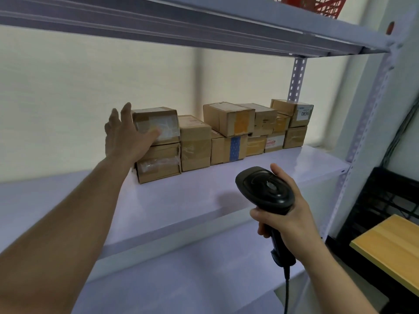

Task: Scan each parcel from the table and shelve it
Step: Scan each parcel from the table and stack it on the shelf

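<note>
So my left hand [125,137] is lying open against the left side of the top parcel [162,120], fingers straight and thumb stretching across its front, not really gripping it. That parcel is sitting on another box [158,165] at the left end of the row on the white shelf [181,200]. My right hand [288,214] is gripping the black scanner [265,189] by its handle, just in front of the shelf edge.

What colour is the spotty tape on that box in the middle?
Blue with paler dots. The tape strip shows best in the head view.
</note>
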### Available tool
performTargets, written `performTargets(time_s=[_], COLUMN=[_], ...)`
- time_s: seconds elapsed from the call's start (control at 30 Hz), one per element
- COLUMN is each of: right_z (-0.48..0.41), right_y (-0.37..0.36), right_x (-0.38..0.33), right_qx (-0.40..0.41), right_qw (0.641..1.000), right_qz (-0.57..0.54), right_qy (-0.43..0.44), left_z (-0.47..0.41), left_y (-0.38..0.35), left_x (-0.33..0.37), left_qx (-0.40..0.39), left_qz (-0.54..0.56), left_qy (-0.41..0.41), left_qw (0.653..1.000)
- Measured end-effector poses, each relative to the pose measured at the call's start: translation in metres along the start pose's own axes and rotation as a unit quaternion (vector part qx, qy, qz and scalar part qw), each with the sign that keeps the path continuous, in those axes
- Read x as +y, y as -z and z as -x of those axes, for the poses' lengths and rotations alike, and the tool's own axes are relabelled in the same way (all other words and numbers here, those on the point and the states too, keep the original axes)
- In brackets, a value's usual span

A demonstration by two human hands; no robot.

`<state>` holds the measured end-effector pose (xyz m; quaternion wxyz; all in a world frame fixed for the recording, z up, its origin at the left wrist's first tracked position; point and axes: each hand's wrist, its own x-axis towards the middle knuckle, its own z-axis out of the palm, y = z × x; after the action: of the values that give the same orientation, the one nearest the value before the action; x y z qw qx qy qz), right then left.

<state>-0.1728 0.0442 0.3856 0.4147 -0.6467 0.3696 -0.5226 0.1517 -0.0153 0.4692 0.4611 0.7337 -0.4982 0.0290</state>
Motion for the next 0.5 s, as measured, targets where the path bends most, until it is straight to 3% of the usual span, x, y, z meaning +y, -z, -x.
performTargets(time_s=[0.1,0.23,0.4,0.5], right_z=[0.01,0.026,0.055,0.079], right_y=[0.018,0.046,0.091,0.123], right_x=[-0.002,-0.006,-0.007,-0.006], right_qx=[-0.001,-0.011,-0.005,0.01], right_qw=[1.0,1.0,1.0,1.0], right_qz=[-0.006,-0.012,-0.022,-0.02], right_qy=[-0.001,-0.002,-0.001,-0.002], left_z=[0.024,0.069,0.151,0.207], left_y=[-0.005,-0.018,-0.064,-0.1], left_x=[0.015,0.048,0.098,0.121], left_qx=[0.052,0.101,0.032,-0.023], left_qz=[-0.005,0.012,0.052,0.086], left_qy=[-0.042,-0.159,-0.204,-0.186], left_qw=[0.998,0.982,0.977,0.979])
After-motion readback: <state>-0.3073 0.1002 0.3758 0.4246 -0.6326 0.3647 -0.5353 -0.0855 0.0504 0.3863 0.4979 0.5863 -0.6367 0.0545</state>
